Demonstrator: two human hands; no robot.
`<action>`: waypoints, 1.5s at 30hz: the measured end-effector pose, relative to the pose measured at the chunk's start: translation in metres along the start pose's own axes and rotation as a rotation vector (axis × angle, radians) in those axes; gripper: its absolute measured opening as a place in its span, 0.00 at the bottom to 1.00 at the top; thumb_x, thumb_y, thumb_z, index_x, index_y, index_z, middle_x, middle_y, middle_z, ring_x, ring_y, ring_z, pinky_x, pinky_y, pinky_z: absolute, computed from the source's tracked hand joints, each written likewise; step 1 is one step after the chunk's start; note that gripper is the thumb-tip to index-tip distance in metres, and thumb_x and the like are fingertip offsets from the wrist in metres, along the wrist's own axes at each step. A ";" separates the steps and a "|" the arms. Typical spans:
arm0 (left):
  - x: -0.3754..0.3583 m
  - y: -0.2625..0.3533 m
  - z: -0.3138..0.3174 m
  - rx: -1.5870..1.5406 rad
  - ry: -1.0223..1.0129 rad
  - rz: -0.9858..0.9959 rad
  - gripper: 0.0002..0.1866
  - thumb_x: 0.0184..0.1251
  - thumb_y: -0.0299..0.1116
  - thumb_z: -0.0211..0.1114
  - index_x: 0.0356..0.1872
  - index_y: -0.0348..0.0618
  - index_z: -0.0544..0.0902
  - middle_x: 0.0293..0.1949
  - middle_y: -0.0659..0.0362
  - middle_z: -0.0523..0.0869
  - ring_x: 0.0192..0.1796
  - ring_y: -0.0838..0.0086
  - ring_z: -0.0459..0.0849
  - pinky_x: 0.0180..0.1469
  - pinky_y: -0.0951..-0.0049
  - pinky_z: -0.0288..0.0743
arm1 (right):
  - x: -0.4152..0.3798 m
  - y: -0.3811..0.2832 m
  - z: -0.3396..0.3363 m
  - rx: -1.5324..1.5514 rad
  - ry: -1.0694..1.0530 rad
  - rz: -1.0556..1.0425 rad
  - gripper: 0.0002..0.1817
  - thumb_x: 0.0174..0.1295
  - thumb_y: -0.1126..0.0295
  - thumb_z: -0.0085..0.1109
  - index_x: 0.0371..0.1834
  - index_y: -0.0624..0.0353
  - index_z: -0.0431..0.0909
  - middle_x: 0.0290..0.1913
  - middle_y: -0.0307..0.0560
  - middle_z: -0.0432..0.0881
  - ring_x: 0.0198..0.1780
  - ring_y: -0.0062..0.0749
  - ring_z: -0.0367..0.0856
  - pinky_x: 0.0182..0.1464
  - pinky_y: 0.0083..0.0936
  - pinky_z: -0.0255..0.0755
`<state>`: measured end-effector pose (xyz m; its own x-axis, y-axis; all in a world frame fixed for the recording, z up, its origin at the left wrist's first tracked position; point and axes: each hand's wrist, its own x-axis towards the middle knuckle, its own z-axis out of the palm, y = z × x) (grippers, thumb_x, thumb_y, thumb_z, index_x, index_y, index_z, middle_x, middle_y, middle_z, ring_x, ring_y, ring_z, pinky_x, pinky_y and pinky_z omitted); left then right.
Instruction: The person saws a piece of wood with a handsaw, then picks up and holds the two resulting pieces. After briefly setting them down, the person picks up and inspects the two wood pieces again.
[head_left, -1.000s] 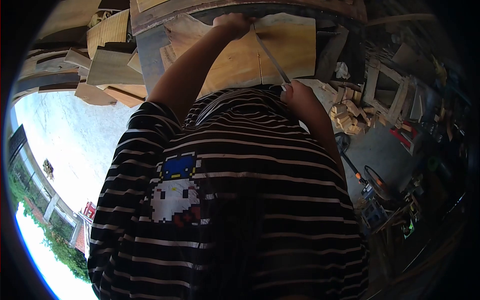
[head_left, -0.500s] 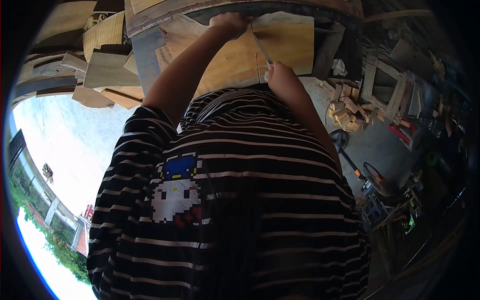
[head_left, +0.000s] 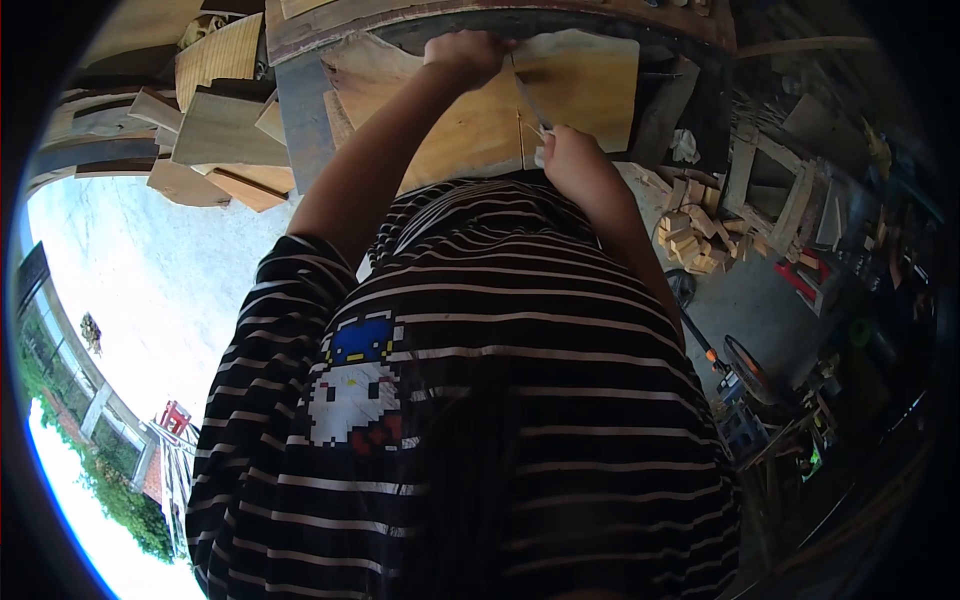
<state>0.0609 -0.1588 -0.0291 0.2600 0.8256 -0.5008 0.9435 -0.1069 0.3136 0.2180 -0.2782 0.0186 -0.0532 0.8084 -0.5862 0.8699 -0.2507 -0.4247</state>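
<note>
A light brown wooden sheet [head_left: 585,95] with a wavy far edge lies on the bench in front of me. A thin dark line [head_left: 521,140] runs across it from the far side to the near edge. My right hand [head_left: 574,152] is closed around the pale handle of a narrow-bladed knife [head_left: 531,103], its blade pointing away from me and lying along the line. At the far edge of the sheet, my left hand [head_left: 466,57] is closed, fingertips right by the line's far end. I cannot tell what those fingers hold.
Stacked boards [head_left: 225,130] lean to the left of the bench. To the right, small wood blocks [head_left: 690,240] are heaped on the floor near a wooden frame [head_left: 775,185]. A wheeled tool with an orange part [head_left: 712,355] lies further back on that side.
The whole view has shifted slightly, so the bench and boards sit a little further right. Both hands keep nearly the same places on the sheet, the knife still along the line.
</note>
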 end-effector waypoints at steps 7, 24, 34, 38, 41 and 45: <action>-0.022 0.010 -0.006 -0.013 0.085 0.039 0.23 0.69 0.55 0.42 0.44 0.55 0.82 0.41 0.53 0.85 0.46 0.57 0.83 0.47 0.57 0.75 | -0.057 0.011 -0.036 -0.018 -0.073 0.035 0.14 0.64 0.65 0.46 0.34 0.66 0.75 0.33 0.65 0.80 0.39 0.59 0.79 0.41 0.44 0.73; -0.016 0.001 -0.007 -0.009 0.079 -0.049 0.24 0.70 0.56 0.39 0.51 0.57 0.79 0.46 0.50 0.83 0.51 0.54 0.81 0.51 0.55 0.73 | -0.071 -0.003 -0.037 -0.014 -0.128 0.064 0.17 0.68 0.62 0.43 0.36 0.67 0.74 0.31 0.63 0.79 0.36 0.57 0.79 0.40 0.42 0.71; -0.021 0.000 -0.010 -0.012 0.048 -0.072 0.25 0.70 0.57 0.38 0.53 0.59 0.78 0.46 0.50 0.83 0.51 0.53 0.80 0.53 0.53 0.72 | -0.081 -0.004 -0.041 -0.046 -0.081 0.072 0.16 0.68 0.62 0.44 0.36 0.65 0.74 0.31 0.63 0.79 0.36 0.59 0.79 0.39 0.42 0.72; -0.020 0.006 -0.013 -0.008 0.034 -0.035 0.25 0.70 0.57 0.39 0.51 0.58 0.79 0.46 0.50 0.83 0.51 0.53 0.81 0.51 0.53 0.72 | -0.053 -0.001 -0.028 -0.087 -0.048 0.080 0.17 0.68 0.61 0.42 0.37 0.65 0.75 0.34 0.62 0.81 0.40 0.55 0.81 0.43 0.44 0.74; -0.019 0.011 -0.011 0.014 0.093 -0.037 0.26 0.69 0.58 0.40 0.48 0.56 0.82 0.43 0.53 0.85 0.48 0.59 0.83 0.48 0.59 0.75 | -0.019 0.005 -0.008 -0.028 -0.001 0.056 0.17 0.67 0.62 0.43 0.37 0.65 0.76 0.34 0.62 0.81 0.40 0.55 0.81 0.44 0.43 0.74; -0.015 0.013 -0.005 0.020 0.107 -0.029 0.25 0.69 0.57 0.41 0.46 0.56 0.82 0.42 0.53 0.85 0.48 0.59 0.83 0.48 0.59 0.75 | -0.028 0.000 -0.008 -0.068 0.015 0.017 0.17 0.67 0.62 0.43 0.38 0.65 0.77 0.35 0.63 0.81 0.40 0.55 0.81 0.44 0.43 0.74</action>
<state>0.0683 -0.1700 -0.0136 0.2099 0.8828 -0.4202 0.9546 -0.0921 0.2832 0.2233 -0.2971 0.0404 -0.0314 0.8126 -0.5819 0.9020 -0.2279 -0.3668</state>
